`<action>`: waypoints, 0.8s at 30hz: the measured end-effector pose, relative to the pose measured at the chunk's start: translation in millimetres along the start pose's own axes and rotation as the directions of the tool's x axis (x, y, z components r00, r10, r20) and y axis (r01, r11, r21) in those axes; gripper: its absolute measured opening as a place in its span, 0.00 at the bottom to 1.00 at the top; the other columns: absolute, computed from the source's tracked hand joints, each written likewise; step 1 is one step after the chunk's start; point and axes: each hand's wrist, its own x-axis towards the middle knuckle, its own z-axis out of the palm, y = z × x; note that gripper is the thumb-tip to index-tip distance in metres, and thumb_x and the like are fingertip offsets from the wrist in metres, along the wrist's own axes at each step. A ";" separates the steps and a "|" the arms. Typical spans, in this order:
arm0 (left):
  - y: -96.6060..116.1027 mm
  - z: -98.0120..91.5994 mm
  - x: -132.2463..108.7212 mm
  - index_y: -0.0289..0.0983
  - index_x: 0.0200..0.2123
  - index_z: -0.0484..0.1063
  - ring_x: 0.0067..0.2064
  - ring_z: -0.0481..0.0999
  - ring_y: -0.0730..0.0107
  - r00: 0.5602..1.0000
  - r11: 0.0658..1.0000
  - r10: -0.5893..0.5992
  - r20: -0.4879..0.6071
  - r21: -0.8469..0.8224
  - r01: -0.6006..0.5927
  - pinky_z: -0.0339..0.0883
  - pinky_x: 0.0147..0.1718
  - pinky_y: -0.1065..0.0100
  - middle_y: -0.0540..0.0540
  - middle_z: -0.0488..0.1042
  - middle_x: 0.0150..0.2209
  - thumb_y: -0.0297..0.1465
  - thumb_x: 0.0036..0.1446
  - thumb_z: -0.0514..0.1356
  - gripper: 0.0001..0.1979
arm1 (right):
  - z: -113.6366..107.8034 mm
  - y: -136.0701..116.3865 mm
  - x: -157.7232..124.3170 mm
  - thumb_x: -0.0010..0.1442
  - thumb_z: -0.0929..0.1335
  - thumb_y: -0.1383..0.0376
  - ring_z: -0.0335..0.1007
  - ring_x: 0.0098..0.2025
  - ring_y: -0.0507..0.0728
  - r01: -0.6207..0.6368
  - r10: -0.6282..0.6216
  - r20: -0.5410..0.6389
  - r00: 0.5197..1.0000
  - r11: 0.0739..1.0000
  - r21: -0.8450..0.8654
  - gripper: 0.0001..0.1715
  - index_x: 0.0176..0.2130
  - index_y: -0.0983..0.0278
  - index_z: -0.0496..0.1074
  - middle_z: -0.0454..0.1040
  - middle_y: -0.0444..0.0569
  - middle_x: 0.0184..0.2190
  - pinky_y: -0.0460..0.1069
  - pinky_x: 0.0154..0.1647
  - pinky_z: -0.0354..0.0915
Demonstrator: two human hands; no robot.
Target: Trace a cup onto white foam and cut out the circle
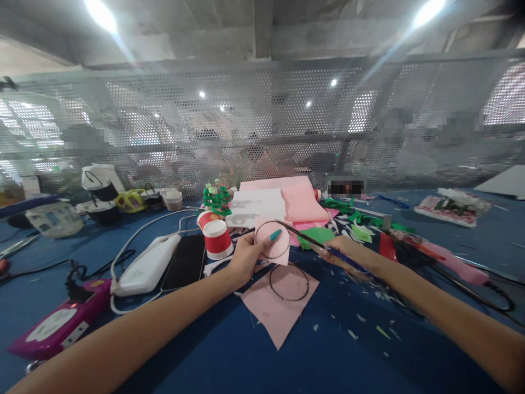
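Observation:
My left hand point(247, 253) pinches a pink paper piece point(283, 253) with a dark circle drawn on it, thumb on top. In my right hand point(337, 253) is a pair of scissors point(305, 236) with dark blades and blue handles. The blades reach over the upper right edge of the held paper; whether they are parted is hard to make out. Below, a second pink sheet point(276, 317) with a drawn circle lies on the table, partly under the held piece.
Left are red paper cups point(217, 241), a black phone point(184, 264), a white power bank point(143, 268) and a purple power strip point(61, 317). Pink and white sheets point(258, 205) lie behind. Green paper scraps point(363, 232) and a pink corded tool point(455, 262) lie right. A perforated metal screen point(266, 120) stands behind.

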 end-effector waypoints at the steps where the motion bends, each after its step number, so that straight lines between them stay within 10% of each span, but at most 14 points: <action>1: 0.2 -0.1 -0.1 0.35 0.30 0.69 0.16 0.67 0.78 1.000 1.000 -0.008 -0.015 0.003 0.008 0.59 0.10 0.78 0.54 0.67 0.18 0.40 0.34 0.68 0.20 | 0.2 0.7 0.3 0.55 0.57 0.45 0.44 0.19 0.48 0.000 0.000 0.001 1.000 1.000 -0.006 0.29 0.16 0.63 0.54 0.49 0.40 0.16 0.45 0.17 0.44; 24: -0.9 1.4 1.0 0.33 0.24 0.69 0.16 0.67 0.78 0.999 0.998 0.048 0.001 -0.029 -0.048 0.60 0.13 0.77 0.53 0.68 0.17 0.40 0.30 0.69 0.20 | -4.5 -13.6 -4.0 0.55 0.59 0.46 0.57 0.16 0.50 -0.030 0.031 0.042 0.999 0.999 -0.009 0.27 0.19 0.63 0.58 0.58 0.43 0.14 0.45 0.15 0.48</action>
